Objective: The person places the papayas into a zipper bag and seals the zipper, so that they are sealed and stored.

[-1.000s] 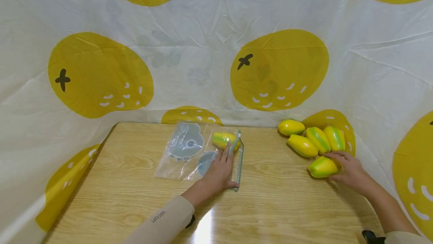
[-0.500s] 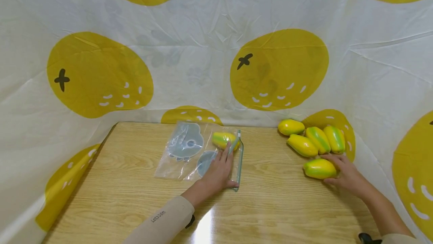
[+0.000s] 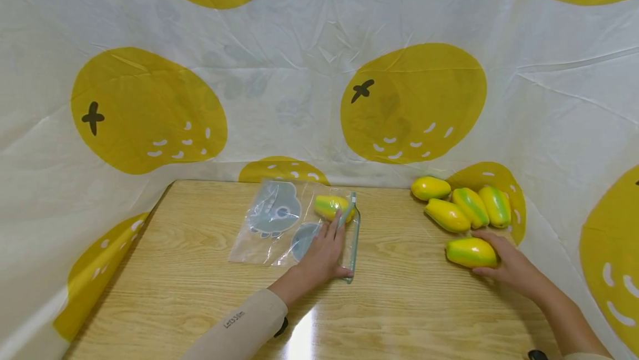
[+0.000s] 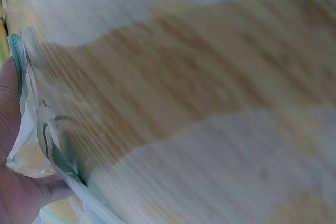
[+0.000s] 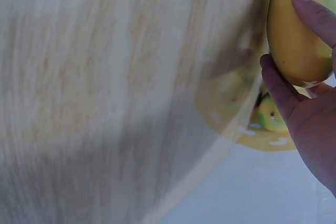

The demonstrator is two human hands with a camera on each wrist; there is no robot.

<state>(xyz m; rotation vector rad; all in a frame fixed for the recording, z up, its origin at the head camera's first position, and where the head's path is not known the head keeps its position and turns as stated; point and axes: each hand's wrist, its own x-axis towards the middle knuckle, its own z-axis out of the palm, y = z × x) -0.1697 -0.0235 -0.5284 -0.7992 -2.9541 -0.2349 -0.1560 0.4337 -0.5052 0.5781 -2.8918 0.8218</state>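
The fingers of my right hand (image 3: 514, 264) curl round a yellow-green fruit (image 3: 469, 252) on the right side of the bench (image 3: 175, 293), thumb on its near side, fingertips on the far one. I cannot tell whether its underside touches the wood. The fingers of my left hand (image 3: 321, 252) lie spread and nearly straight at the mouth of a clear bag (image 3: 244, 252), the thumb at the near end of the opening.

Just beyond the fruit I hold sit four loose fruits (image 3: 446, 216), bunched close on my hand's far side. Inside the bag, near its mouth, lies a bagged fruit (image 3: 328, 204), partly behind the green strip (image 3: 355, 243) edging the opening.

The fruits are smooth, glossy and elongated, with green streaks on yellow. The bag is thin, crinkled film with grey-blue prints; the bench is pale, grained and shiny. White creased cloth (image 3: 289, 110) with big yellow fruit shapes walls in the back and sides.

My held fruit's long axis runs nearly left to right: one end faces left towards the bag mouth, the other sits against my palm. The bagged fruit also lies roughly crosswise.
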